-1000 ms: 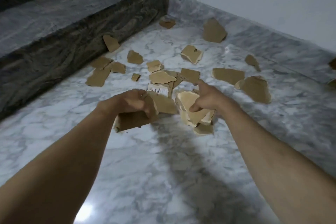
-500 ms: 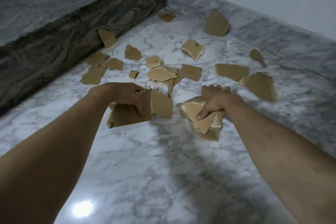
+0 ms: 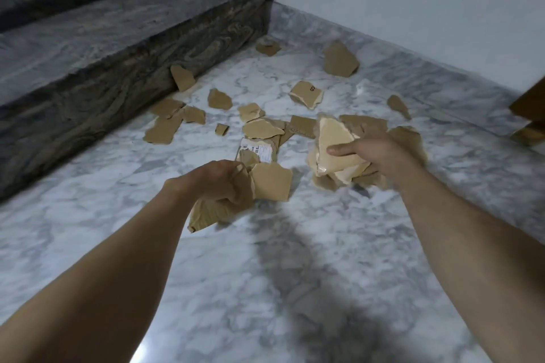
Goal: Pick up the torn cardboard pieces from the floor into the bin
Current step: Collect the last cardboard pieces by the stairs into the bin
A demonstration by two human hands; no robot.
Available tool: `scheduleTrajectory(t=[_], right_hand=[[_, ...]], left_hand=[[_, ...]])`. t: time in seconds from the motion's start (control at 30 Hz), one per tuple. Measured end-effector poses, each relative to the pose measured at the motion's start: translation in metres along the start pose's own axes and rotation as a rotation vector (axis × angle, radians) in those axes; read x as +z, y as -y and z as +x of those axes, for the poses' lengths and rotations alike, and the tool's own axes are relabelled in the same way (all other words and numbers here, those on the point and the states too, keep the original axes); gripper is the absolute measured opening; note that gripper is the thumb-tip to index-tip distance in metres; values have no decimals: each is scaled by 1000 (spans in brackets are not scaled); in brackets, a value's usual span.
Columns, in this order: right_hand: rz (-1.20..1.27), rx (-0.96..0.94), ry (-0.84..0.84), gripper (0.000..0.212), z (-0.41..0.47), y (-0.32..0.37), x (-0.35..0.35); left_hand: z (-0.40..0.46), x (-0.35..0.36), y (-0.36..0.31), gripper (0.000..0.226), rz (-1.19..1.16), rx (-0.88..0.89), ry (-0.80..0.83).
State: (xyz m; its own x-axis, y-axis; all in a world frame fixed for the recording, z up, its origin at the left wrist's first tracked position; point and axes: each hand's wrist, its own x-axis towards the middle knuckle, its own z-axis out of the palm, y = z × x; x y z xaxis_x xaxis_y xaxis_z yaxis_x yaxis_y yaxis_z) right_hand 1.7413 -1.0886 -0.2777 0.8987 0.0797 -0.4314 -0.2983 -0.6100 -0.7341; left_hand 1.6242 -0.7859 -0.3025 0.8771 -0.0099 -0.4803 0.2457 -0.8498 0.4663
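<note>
Now the right hand (image 3: 373,153) has lifted its stack (image 3: 336,150) higher and farther right than half a second ago; the left hand (image 3: 221,183) has barely shifted. Both hands are clenched on cardboard, the left on brown pieces (image 3: 269,183) that stick out past its fingers. How many pieces each holds is hard to tell. Loose scraps (image 3: 259,128) lie on the floor (image 3: 265,274) just beyond both hands, toward the step (image 3: 118,47). A brown object (image 3: 530,115) is cut off at the right edge.

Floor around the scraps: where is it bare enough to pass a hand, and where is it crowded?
Bare: the marble floor nearer the camera than both hands, between the forearms. Also the strip between the dark step and the left hand. Crowded: the cardboard pieces beyond the hands, towards the wall.
</note>
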Motion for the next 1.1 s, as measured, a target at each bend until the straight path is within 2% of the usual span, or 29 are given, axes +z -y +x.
scheduleTrajectory(t=[0.03,0.1,0.13,0.23,0.37,0.5,0.6,0.63,0.7,0.73,0.8,0.9,1.0,1.07,1.1], right_hand=[[35,-2,40,108,-5,5,0],[-26,-71,176,87,-19,12,15],[-73,-100,250,82,-25,14,26],[-206,-109,353,87,-31,12,58],[-95,-88,263,86,-26,3,56],[80,-10,58,95,-7,-13,27],[212,111,-45,129,10,-25,-2],[221,124,-68,126,16,-27,-12],[208,148,-151,108,33,-34,-30],[200,156,-190,107,41,-37,-38],[236,180,-217,115,65,-45,-53],[198,258,-205,142,93,-56,-69],[2,373,-97,132,115,-68,-83],[-79,476,48,136,127,-75,-85],[-112,516,85,139,134,-78,-85]], left_hand=[[-1,1,-2,35,-6,7,-4],[-4,2,-12,36,16,39,-15],[-3,3,-18,38,22,67,-25],[1,3,-31,43,18,75,-30],[6,0,-30,52,-38,35,-99],[18,4,-17,49,-340,-50,-210],[36,6,-22,59,-614,-152,-288],[46,8,-27,58,-600,-210,-315],[69,16,-41,60,-345,-382,-360],[77,20,-50,57,-232,-472,-373],[94,31,-60,53,-153,-591,-352],[124,41,-54,65,-99,-689,-298],[133,39,-62,65,-120,-716,-303],[129,40,-74,61,-217,-742,-330],[125,40,-78,67,-239,-764,-342]])
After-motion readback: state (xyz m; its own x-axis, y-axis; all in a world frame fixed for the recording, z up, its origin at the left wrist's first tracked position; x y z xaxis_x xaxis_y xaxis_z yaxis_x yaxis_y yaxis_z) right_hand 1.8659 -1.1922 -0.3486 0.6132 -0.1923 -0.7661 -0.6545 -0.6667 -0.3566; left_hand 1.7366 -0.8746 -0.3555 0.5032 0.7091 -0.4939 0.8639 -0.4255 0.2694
